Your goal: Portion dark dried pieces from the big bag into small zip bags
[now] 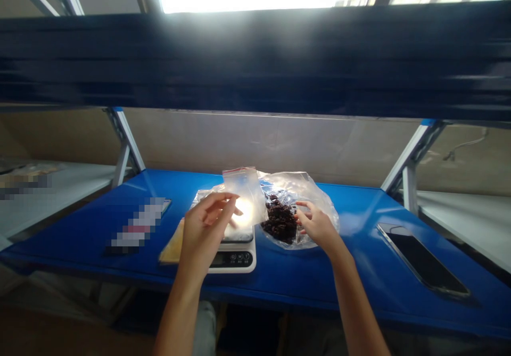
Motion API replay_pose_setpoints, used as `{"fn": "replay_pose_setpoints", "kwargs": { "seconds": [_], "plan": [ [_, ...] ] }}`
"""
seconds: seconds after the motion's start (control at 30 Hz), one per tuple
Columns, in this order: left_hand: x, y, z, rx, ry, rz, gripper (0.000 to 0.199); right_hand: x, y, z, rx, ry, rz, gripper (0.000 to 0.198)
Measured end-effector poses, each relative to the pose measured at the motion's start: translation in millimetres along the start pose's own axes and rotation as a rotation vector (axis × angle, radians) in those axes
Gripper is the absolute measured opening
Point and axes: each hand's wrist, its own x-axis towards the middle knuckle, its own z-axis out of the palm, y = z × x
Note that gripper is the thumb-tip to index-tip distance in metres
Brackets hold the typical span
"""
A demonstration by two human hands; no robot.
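Observation:
My left hand (211, 220) pinches a small clear zip bag (249, 188) and holds it up above a white digital scale (249, 263). Bright light glares through the bag's lower part, and I cannot make out anything inside it. Dark brown dried pieces (280, 223) lie heaped in a large clear plastic bag (325, 207) that is spread wide on the blue tabletop. At the right edge of the heap is my right hand (315, 223), fingers apart and slightly curled, with nothing visible in them.
Yellowish packets (172, 247) lie left of the scale. A dark smartphone (425, 260) rests at the right of the blue table (355, 287). Farther left is a blurred-out flat item (139, 225). A dark blue shelf beam (255, 63) crosses overhead, carried by metal posts.

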Motion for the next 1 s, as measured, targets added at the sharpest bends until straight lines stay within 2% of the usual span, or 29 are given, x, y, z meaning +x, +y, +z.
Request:
{"fn": "replay_pose_setpoints", "kwargs": {
  "seconds": [0.27, 0.63, 1.0],
  "plan": [
    [-0.9, -0.4, 0.2, 0.001, 0.023, -0.017, 0.025, 1.5, 3.1, 5.2, 0.051, 0.018, -0.089, 0.037],
    [-0.6, -0.8, 0.6, 0.015, -0.001, -0.005, 0.021, -0.8, -2.5, 2.4, -0.036, 0.114, -0.291, 0.021],
    [-1.4, -5.8, 0.1, 0.013, -0.039, -0.019, 0.023, 3.0, 4.8, 3.1, -0.017, 0.151, -0.295, 0.017]
  ]
}}
